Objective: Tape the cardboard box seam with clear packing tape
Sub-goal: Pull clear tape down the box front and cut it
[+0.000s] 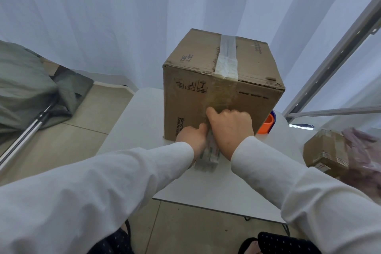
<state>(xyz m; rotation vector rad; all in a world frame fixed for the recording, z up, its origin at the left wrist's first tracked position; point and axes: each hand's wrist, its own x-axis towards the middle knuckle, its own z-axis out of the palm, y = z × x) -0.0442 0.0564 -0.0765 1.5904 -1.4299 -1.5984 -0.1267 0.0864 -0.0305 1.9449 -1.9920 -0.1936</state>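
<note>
A: What is shown in the head view?

B: 1 cardboard box (pixel 222 88) is seen standing on a white table (pixel 140 121), with clear packing tape (pixel 226 55) laid along its top seam and carried over the near edge down the front face.

A: How are the hands placed against the box?

B: The right hand (pixel 229 128) is pressed flat on the lower front face, fingers curled loosely and nothing gripped; the tape end is probably being smoothed down. The left hand (pixel 192 137) is set just beside it at the box's foot, fingers bent toward a wrinkled strip of tape (pixel 210 150) trailing below the box. Whether that strip is pinched cannot be told.

A: Is any writing readable?

B: 3 handling symbols are printed on the box's front upper left. "Born For" is partly readable lower down; the rest is hidden or blurred.

A: Anything else near the box?

B: An orange tape dispenser (pixel 268 125) is parked behind the box's right corner, likely kept within reach.
</note>
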